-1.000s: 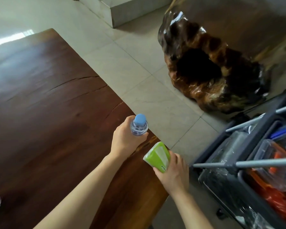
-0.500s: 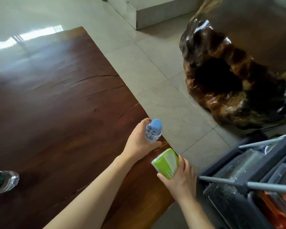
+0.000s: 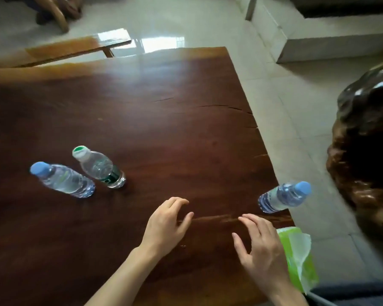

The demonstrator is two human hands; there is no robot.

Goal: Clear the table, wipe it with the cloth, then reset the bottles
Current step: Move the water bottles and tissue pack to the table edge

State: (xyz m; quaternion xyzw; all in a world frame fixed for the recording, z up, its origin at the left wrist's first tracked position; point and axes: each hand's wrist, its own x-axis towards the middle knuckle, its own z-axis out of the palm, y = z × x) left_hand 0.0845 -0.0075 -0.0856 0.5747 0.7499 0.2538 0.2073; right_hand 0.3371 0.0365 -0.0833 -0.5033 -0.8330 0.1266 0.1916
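Our left hand (image 3: 164, 226) hovers over the near part of the bench (image 3: 164, 120), fingers curled and spread, grasping nothing. Our right hand (image 3: 261, 248) is likewise empty, fingers splayed, just beside a green tissue pack (image 3: 301, 259) that lies at the bench's near right edge with a sheet pulled partly out.

Beyond the right hand, a blue-capped bottle (image 3: 283, 196) stands at the right edge of the bench, apart from both hands. Well to the left stand two more bottles — a second blue-capped bottle (image 3: 62, 180) and, just beside it, a green-capped bottle (image 3: 98, 166) with a dark green label band near its base. Label writing is too blurred to read on any bottle.

A dark polished root carving (image 3: 367, 151) sits on the tiled floor (image 3: 285, 102) to the right.
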